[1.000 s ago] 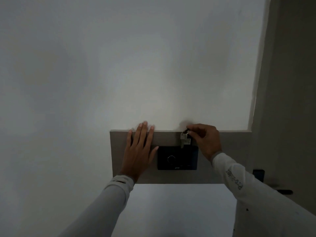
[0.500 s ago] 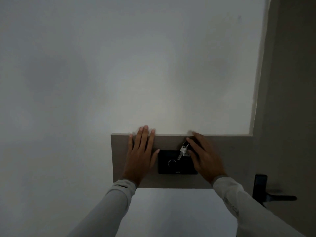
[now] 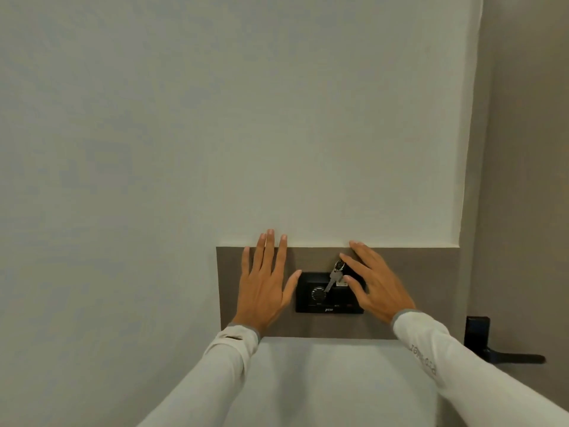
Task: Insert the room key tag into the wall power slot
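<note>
Left hand [image 3: 264,285] flat, fingers spread, on brown panel [image 3: 415,291] beside black switch plate [image 3: 311,300]; right hand [image 3: 377,288] spread wide, holding nothing; key [image 3: 333,278] and tag [image 3: 341,282] hang at plate's top.

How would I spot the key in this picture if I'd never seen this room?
Find the grey-brown wall panel beside the door, then the black switch unit between the two hands. The key dangles from a ring over that unit's top; it is the only shiny silver thing there.
</note>
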